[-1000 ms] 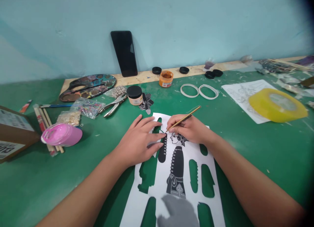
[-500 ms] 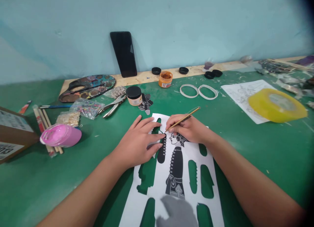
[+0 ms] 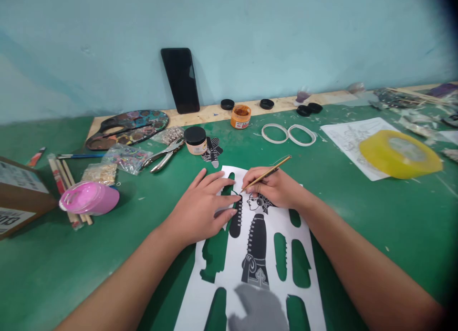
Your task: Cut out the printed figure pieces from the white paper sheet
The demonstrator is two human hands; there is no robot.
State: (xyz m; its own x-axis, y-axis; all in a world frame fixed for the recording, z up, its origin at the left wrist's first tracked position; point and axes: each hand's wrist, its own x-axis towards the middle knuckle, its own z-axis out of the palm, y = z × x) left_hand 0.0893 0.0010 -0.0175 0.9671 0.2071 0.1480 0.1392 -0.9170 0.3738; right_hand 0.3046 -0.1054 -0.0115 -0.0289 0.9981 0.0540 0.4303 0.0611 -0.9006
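Note:
A white paper sheet (image 3: pixel 234 269) with black printed figure parts and several cut-out holes lies before me. My left hand (image 3: pixel 202 207) rests flat on its upper left, fingers spread, index fingertip by the top of a long black printed strip (image 3: pixel 235 221). Pinched in my right hand (image 3: pixel 275 188) is a thin golden-brown stick-like tool (image 3: pixel 265 176), slanting down to the strip's top end; its tip is too small to make out. Beside that hand shows a printed head in profile (image 3: pixel 255 202). Lower down is a black printed body (image 3: pixel 257 245), partly under a grey patch (image 3: pixel 257 307).
Behind the sheet stand a black-lidded jar (image 3: pixel 195 141), a black paper cutout (image 3: pixel 213 151), pliers (image 3: pixel 166 155) and an open orange jar (image 3: pixel 241 117). A pink cup (image 3: pixel 89 197) and box (image 3: pixel 21 195) are left. Yellow tape (image 3: pixel 400 153) lies right. A phone (image 3: pixel 181 80) leans on the wall.
The view has shifted very slightly. Both hands, the thin tool and the sheet keep practically the same places.

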